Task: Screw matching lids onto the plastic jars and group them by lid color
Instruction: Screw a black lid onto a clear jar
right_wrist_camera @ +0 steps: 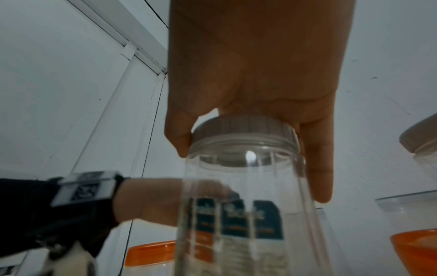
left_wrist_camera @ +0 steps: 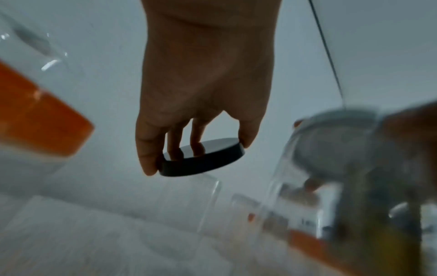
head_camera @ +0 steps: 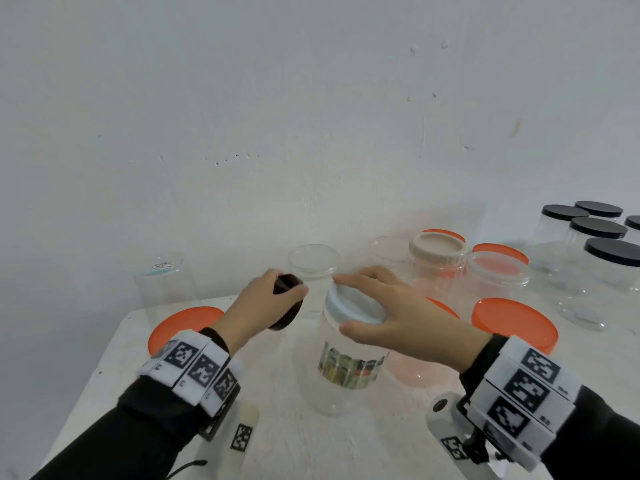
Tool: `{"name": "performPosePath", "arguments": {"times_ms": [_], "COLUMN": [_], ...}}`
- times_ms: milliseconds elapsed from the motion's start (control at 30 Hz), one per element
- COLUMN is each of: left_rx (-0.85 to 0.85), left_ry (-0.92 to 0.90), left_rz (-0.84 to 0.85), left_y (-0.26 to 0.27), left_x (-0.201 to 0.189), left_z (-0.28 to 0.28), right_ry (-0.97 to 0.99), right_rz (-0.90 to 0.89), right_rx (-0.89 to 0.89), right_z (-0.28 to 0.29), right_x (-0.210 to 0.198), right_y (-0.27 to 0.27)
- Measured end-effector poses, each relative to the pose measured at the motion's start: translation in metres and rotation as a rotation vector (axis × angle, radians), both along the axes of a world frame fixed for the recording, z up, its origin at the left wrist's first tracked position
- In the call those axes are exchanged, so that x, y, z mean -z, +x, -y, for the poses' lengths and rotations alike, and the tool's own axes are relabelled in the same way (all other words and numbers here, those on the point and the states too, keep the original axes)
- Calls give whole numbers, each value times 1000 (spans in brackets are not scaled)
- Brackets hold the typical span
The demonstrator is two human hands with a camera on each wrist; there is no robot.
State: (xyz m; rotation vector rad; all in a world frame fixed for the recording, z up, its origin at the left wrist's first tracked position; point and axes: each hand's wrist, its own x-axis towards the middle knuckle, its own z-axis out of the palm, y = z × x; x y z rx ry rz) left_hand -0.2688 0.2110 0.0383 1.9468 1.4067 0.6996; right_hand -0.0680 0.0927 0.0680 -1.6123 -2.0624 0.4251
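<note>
A clear labelled jar (head_camera: 346, 368) stands mid-table with a pale lid (head_camera: 353, 304) on its mouth. My right hand (head_camera: 391, 313) covers that lid (right_wrist_camera: 243, 127) from above, thumb and fingers curled round its ribbed rim above the jar (right_wrist_camera: 246, 205). My left hand (head_camera: 270, 303) holds a black lid (head_camera: 289, 299) by its edge, tilted, just left of the jar. In the left wrist view the black lid (left_wrist_camera: 203, 157) is pinched between thumb and fingers of the left hand (left_wrist_camera: 201, 115) above a clear open jar (left_wrist_camera: 189, 201).
Open clear jars (head_camera: 313, 268) stand at the back by the wall. Orange-lidded jars (head_camera: 512, 323) and a beige-lidded jar (head_camera: 438, 258) crowd the right. Several black-lidded jars (head_camera: 599, 244) are grouped far right. Another orange-lidded jar (head_camera: 183, 323) and a clear jar (head_camera: 166, 285) sit left.
</note>
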Motion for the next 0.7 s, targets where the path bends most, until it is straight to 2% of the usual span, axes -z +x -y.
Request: {"name": "performPosePath", "arguments": {"times_ms": [100, 200, 333, 467, 700], "left_rx": [20, 45, 0, -140, -232], "left_ry": [68, 99, 130, 112, 99], "left_rz": [209, 292, 233, 156, 161], "left_y": [-17, -41, -80, -123, -176], "left_x": [-21, -31, -29, -21, -9], "left_z": [20, 44, 64, 71, 77], "right_ry": [46, 43, 14, -42, -125], "right_rz": [91, 166, 232, 254, 443], "right_rx": [40, 102, 174, 245, 348], "right_z": [-16, -37, -62, -77, -88], "right_x": [-1, -3, -5, -5, -12], "right_y": [-8, -15, -22, -27, -38]}}
